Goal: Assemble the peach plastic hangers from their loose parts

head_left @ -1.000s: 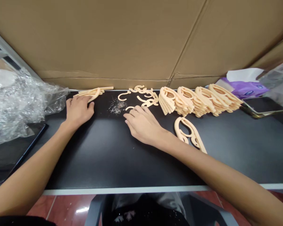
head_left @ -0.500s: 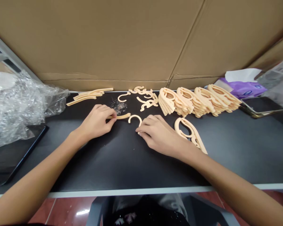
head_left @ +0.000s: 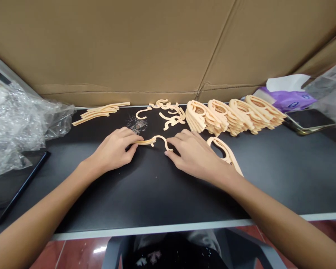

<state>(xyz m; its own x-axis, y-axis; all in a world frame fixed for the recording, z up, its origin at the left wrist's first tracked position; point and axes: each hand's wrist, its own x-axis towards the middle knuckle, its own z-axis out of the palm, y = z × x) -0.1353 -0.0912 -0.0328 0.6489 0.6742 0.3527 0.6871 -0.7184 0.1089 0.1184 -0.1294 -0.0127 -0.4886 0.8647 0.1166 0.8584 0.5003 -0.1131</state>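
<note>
So the left hand is pinching a pale cream, gently curved plastic-looking strip by its end, and the right hand is pinching the lower end of a thin cream C-shaped hook. Both parts are sitting mid-table, strip tip meeting the hook; I can't tell if they're actually joined. My worry: both grips are looking fingertip-only, so a crooked push could be twisting the hook loose, and forcing that skinny curve could be asking for a snap. The right wrist is also hovering near a lone cream loop-shaped piece, so one wide swing could be bumping it.

As for the setup, the matte black tabletop is collecting greyish crumbs beyond the hands. Tall brown cardboard is standing behind, crinkly clear plastic is crowding the left, and reddish floor tiles are showing below.
</note>
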